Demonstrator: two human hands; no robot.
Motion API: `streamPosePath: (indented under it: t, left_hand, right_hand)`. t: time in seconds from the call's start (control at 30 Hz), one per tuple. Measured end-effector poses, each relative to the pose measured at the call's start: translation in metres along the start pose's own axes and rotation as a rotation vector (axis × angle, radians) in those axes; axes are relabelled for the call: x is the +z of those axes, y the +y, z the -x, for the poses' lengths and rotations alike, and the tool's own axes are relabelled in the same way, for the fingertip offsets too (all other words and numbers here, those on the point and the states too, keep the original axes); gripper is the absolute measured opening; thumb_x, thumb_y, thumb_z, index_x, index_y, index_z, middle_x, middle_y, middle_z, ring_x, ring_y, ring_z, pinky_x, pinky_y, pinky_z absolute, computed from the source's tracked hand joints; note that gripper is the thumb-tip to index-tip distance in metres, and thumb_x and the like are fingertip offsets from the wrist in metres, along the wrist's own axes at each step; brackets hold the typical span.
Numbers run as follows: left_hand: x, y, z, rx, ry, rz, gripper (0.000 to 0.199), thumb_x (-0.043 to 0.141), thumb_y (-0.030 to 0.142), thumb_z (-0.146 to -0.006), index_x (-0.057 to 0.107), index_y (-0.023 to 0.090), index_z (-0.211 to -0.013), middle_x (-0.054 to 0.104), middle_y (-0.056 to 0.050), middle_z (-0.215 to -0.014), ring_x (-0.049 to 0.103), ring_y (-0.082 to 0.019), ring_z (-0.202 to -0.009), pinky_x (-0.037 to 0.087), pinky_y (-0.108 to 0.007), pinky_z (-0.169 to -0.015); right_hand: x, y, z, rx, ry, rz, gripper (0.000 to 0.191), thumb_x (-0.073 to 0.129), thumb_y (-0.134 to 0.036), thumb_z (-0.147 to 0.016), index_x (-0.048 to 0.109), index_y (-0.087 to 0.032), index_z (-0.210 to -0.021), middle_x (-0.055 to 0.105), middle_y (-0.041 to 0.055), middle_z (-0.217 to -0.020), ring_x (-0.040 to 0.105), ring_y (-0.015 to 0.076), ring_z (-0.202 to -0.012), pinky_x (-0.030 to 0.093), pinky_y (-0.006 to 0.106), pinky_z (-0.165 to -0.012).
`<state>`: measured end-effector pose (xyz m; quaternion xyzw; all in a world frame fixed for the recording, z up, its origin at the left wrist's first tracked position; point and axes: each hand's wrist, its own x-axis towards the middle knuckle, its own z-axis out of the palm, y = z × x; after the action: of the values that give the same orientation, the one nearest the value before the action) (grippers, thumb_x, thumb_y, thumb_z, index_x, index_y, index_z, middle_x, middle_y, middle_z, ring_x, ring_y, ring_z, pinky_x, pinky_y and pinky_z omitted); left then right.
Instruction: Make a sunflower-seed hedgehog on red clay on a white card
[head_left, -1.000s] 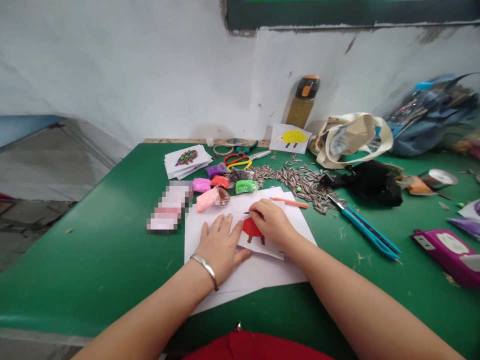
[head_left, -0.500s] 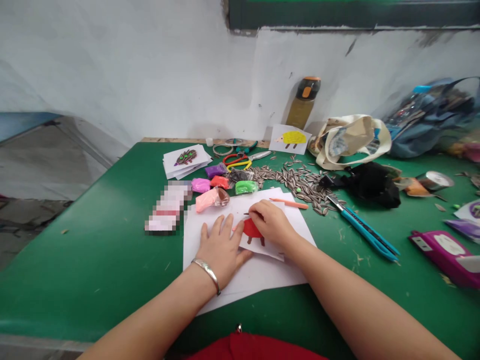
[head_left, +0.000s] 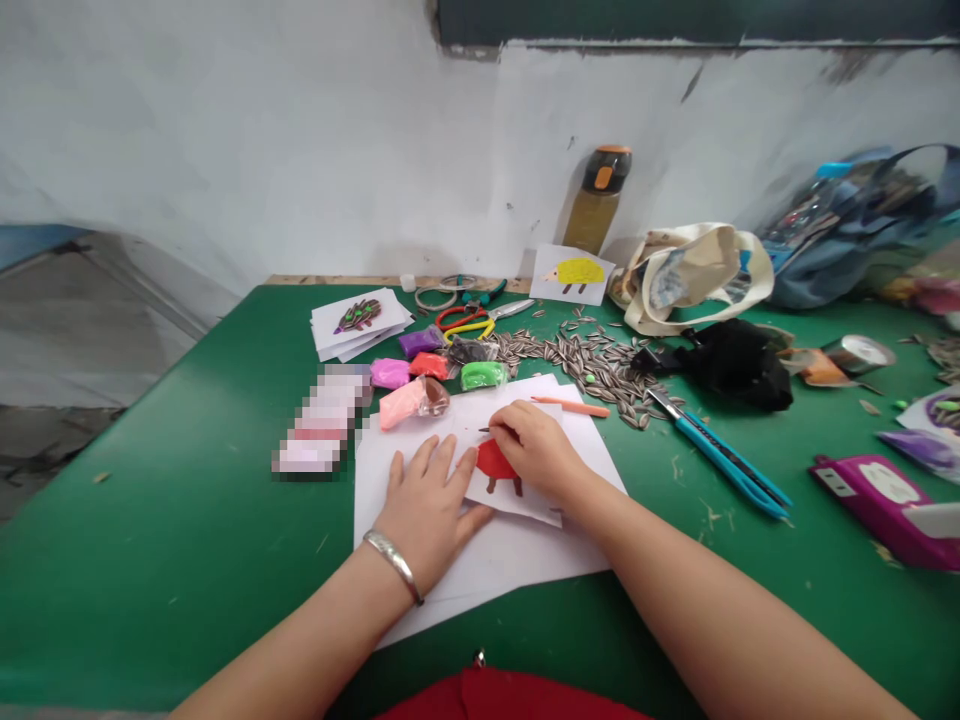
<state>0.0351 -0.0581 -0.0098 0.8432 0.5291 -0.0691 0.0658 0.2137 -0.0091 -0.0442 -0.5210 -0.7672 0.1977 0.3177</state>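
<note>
Green table (head_left: 150, 540) by a white wall (head_left: 300, 150)

Near the middle of the frame, white paper sheets (head_left: 495, 570) lie on the table. On top of them is a small white card (head_left: 499, 502) with a red round body (head_left: 495, 460) and two brown legs.

The left hand (head_left: 426, 500) is spread out flat on the paper, and its fingers touch the left edge of the card. A silver bracelet (head_left: 397, 562) is on that wrist. The right hand (head_left: 536, 445) is over the upper right part of the red body. Its thumb and finger pinch a small dark pointy thing (head_left: 484, 430). It may be a sunflower seed, but it is too tiny to be sure.

An orange stick (head_left: 577, 407) lies just above the right hand, at the top edge of the paper. Bright clay packs (head_left: 482, 375) sit in a bunch above the left hand. Lots of sunflower seeds (head_left: 592, 355) are scattered right of the packs. A blue cutter knife (head_left: 724, 455) lies on the right side, with its blade end near the seeds.

Higher up are scissors (head_left: 472, 328) with yellow handles. Behind them, a yellow hedgehog picture (head_left: 576, 272) leans up in front of a bottle (head_left: 592, 215). To its right sits a cream bag (head_left: 637, 285). In the upper left part of the table is a pile of picture cards (head_left: 330, 340), and the top one shows a brown animal with green dots.
</note>
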Motion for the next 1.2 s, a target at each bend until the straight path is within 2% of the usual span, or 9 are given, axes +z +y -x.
streamPosePath:
  t: [0.4, 0.57, 0.73, 0.87, 1.03, 1.2]
  left_hand:
    - [0.003, 0.002, 0.000, -0.019, 0.040, 0.002, 0.057, 0.052, 0.045, -0.087, 0.042, 0.022, -0.139, 0.036, -0.014, -0.148, 0.031, -0.037, -0.134, 0.025, -0.064, -0.104]
    - [0.002, -0.002, 0.002, 0.007, 0.041, 0.068, 0.066, 0.050, 0.045, -0.088, 0.029, 0.022, -0.146, 0.038, -0.013, -0.147, 0.032, -0.033, -0.134, 0.027, -0.061, -0.105]
    - [0.003, 0.002, -0.002, -0.004, 0.050, 0.006, 0.056, 0.052, 0.048, -0.087, 0.044, 0.025, -0.137, 0.037, -0.014, -0.147, 0.031, -0.038, -0.134, 0.025, -0.064, -0.102]
    - [0.003, 0.003, -0.003, -0.012, 0.051, 0.002, 0.056, 0.052, 0.048, -0.086, 0.044, 0.026, -0.137, 0.037, -0.014, -0.147, 0.031, -0.037, -0.134, 0.026, -0.064, -0.102]
    - [0.002, -0.004, 0.001, 0.017, 0.051, 0.067, 0.064, 0.052, 0.045, -0.087, 0.033, 0.023, -0.144, 0.038, -0.013, -0.147, 0.032, -0.034, -0.134, 0.026, -0.062, -0.105]
    - [0.001, -0.007, 0.001, 0.034, 0.043, 0.047, 0.055, 0.055, 0.044, -0.086, 0.045, 0.025, -0.137, 0.040, -0.014, -0.145, 0.033, -0.036, -0.133, 0.028, -0.062, -0.104]
  right_hand:
    - [0.000, -0.002, 0.001, 0.010, -0.007, 0.020, 0.016, 0.047, -0.013, -0.087, 0.058, -0.019, -0.078, 0.060, 0.0031, -0.080, 0.052, 0.0158, -0.077, 0.038, 0.028, -0.071]
    - [-0.001, -0.001, 0.001, -0.005, -0.009, 0.012, 0.015, 0.047, -0.012, -0.087, 0.058, -0.019, -0.078, 0.061, 0.0037, -0.081, 0.052, 0.0163, -0.078, 0.039, 0.028, -0.073]
    - [-0.001, -0.001, 0.001, 0.011, -0.014, 0.014, 0.015, 0.047, -0.013, -0.087, 0.059, -0.019, -0.079, 0.060, 0.0035, -0.080, 0.053, 0.0161, -0.078, 0.039, 0.028, -0.073]
    - [-0.002, -0.002, 0.001, 0.011, -0.015, 0.012, 0.015, 0.047, -0.013, -0.088, 0.058, -0.019, -0.079, 0.060, 0.0034, -0.081, 0.053, 0.0160, -0.079, 0.039, 0.028, -0.073]
    - [-0.001, 0.000, 0.001, -0.002, -0.011, 0.014, 0.015, 0.047, -0.013, -0.087, 0.058, -0.019, -0.079, 0.061, 0.0034, -0.080, 0.052, 0.0159, -0.078, 0.039, 0.028, -0.072]
    - [0.000, 0.001, 0.001, 0.006, -0.008, 0.004, 0.016, 0.047, -0.014, -0.088, 0.057, -0.019, -0.077, 0.060, 0.0029, -0.080, 0.052, 0.0157, -0.077, 0.039, 0.028, -0.072]
